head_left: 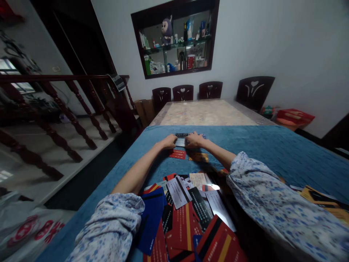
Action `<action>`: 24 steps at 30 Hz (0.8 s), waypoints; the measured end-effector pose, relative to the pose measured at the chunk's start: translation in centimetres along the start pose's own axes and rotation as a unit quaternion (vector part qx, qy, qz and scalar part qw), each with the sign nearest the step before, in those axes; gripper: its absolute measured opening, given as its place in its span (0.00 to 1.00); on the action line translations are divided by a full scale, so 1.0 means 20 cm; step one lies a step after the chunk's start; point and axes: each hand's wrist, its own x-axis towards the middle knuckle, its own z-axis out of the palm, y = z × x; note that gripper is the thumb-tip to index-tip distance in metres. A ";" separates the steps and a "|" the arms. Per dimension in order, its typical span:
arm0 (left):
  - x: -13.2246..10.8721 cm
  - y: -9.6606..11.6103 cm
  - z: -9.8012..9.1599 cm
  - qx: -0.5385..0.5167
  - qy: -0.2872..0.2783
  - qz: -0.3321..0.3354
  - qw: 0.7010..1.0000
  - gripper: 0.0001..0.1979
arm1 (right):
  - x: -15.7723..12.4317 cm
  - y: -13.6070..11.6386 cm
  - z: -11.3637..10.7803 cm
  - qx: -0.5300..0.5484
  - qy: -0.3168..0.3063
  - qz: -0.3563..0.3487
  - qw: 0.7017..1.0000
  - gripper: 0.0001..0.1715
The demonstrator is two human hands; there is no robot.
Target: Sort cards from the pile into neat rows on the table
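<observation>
My left hand (169,141) is closed on the left edge of a silver-grey card (180,142) low over the blue cloth. At the card's right side my right hand (194,140) is closed too, its fingers pressing against the edge. A dark strip with pale print (181,135) shows just beyond the card. Something blue (203,136) peeks out beside my right fingers, partly hidden. Nearer to me, a red card (177,154) and an orange card (199,157) lie side by side on the cloth.
A large loose pile of cards (184,222), red, blue, black and silver, spreads between my forearms. More yellow cards (324,200) lie at the right. The blue cloth (131,156) covers the table's near part. Dark chairs (183,93) stand behind; a wooden railing (81,105) runs along the left.
</observation>
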 end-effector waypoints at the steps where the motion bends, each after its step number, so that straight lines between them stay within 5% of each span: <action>1: 0.01 0.00 0.00 0.001 -0.004 -0.002 1.000 0.21 | 0.01 0.00 0.00 -0.001 -0.002 0.002 1.000 0.23; 24: 0.02 0.01 0.00 -0.014 -0.042 -0.051 0.998 0.15 | 0.06 -0.03 -0.01 -0.008 -0.022 0.017 1.000 0.26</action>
